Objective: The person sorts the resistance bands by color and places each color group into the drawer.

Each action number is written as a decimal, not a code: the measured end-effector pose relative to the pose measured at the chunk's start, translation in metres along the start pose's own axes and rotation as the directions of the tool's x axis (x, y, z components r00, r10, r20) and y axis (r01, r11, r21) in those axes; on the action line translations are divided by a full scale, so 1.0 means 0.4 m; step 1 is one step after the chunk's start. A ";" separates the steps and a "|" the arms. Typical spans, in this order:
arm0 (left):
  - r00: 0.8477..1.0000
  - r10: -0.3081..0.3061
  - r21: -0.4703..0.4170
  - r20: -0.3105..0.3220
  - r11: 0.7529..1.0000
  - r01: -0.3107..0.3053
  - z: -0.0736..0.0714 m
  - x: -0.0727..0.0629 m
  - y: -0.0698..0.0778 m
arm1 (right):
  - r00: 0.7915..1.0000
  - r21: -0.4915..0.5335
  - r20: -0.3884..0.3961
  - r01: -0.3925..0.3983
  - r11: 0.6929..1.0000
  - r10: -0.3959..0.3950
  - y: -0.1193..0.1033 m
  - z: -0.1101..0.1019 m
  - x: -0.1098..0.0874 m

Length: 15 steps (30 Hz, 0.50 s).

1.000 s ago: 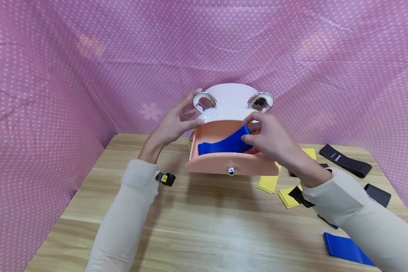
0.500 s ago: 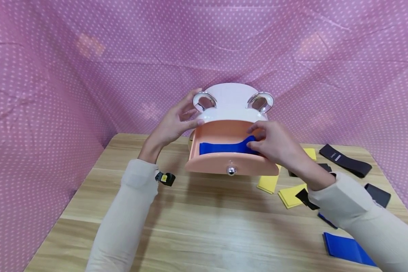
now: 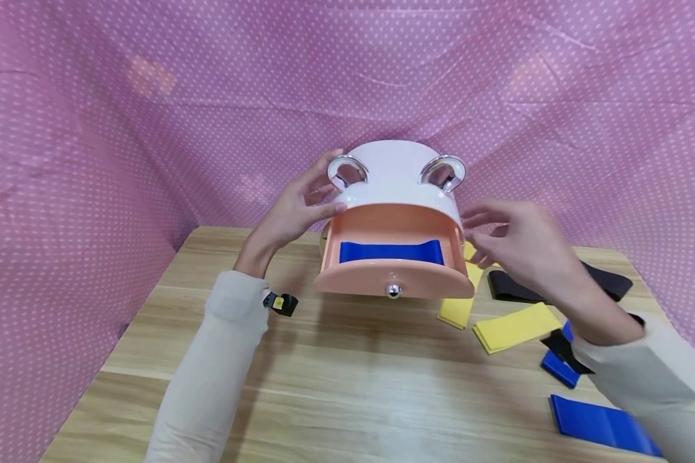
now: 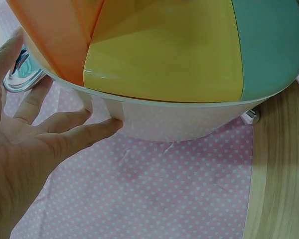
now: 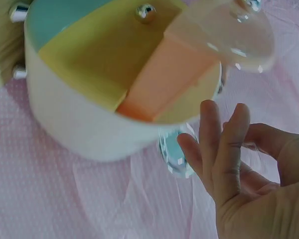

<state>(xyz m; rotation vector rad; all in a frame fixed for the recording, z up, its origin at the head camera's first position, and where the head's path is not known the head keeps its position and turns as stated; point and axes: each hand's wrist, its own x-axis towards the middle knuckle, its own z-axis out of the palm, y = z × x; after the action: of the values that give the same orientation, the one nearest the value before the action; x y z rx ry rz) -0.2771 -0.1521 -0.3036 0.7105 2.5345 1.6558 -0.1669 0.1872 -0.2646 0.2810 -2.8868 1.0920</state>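
A white drawer box (image 3: 394,170) with two chrome ears stands tilted toward me at the back of the table. Its top peach drawer (image 3: 353,281) is pulled out, and a folded blue resistance band (image 3: 390,253) lies across the inside. My left hand (image 3: 292,209) grips the box's left side, thumb at the front edge; in the left wrist view its fingertips press the white wall (image 4: 159,119). Just right of the box, my right hand (image 3: 521,238) is empty with fingers loosely bent. The right wrist view shows those fingers (image 5: 209,139) apart from the drawer.
Yellow drawer (image 4: 164,50) and teal drawer (image 4: 274,50) sit closed below the peach one. On the table's right lie a yellow band (image 3: 515,328), another yellow band (image 3: 454,312), a black band (image 3: 512,287) and a blue band (image 3: 602,424). Pink dotted cloth (image 3: 255,96) hangs behind.
My right hand lowered the blue resistance band's right end into the drawer, let go and moved out to the right. My left hand stayed on the box.
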 end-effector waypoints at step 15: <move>1.000 0.022 -0.014 0.003 1.000 -0.022 0.005 -0.004 0.002 | 0.994 -0.203 -0.110 -0.016 0.979 -0.006 0.258 -0.057 -0.114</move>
<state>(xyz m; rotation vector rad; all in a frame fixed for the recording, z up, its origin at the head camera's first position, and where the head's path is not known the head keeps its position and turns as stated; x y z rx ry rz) -0.2749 -0.1508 -0.3040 0.7418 2.5193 1.6763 -0.1418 0.2851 -0.3196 0.1980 -2.8704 0.7761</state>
